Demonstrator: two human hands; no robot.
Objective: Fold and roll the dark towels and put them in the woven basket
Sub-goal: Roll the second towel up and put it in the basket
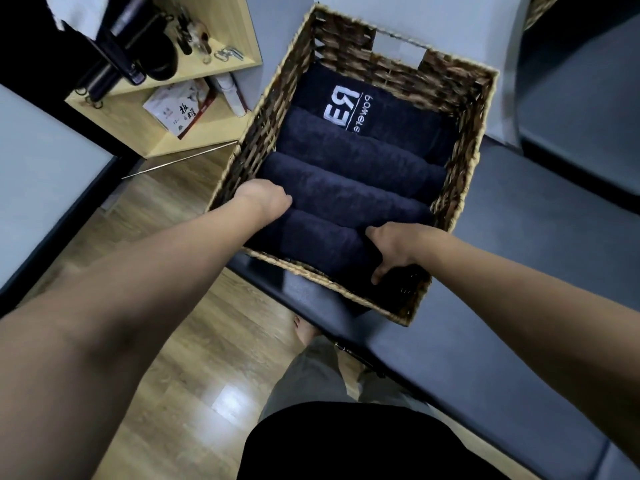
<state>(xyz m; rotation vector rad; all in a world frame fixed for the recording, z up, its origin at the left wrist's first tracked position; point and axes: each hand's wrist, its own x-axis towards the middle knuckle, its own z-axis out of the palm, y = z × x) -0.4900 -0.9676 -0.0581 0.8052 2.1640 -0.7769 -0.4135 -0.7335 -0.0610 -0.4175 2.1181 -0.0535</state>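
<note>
Here's the grey padded bench (519,237), long and wide, and the woven basket (464,133) sits right on top of it, its near corner hanging out past the bench edge over the wooden floor (166,341). Beyond the basket's left wall stands a light wooden shelf unit (221,109), with dark gear on its upper level and a printed box (180,109) on the level below. Inside the basket, four dark towels are lined up side by side as rolls, each touching the next: the far towel (381,109), against the basket's back wall, shows white lettering on top; the second roll (353,150) and third roll (339,188) lie in front of it; and the nearest roll (318,240) rests against the basket's front wall. Both arms reach into the basket now. The left hand (266,199) is down at the basket's left wall, its fingers tucked out of sight between the third roll and the nearest roll, so I cannot tell whether it grips anything. The right hand (391,247) lies on the right end of the nearest roll, near the basket's front right corner, fingers spread and curving down over the cloth, pressing rather than pinching.
</note>
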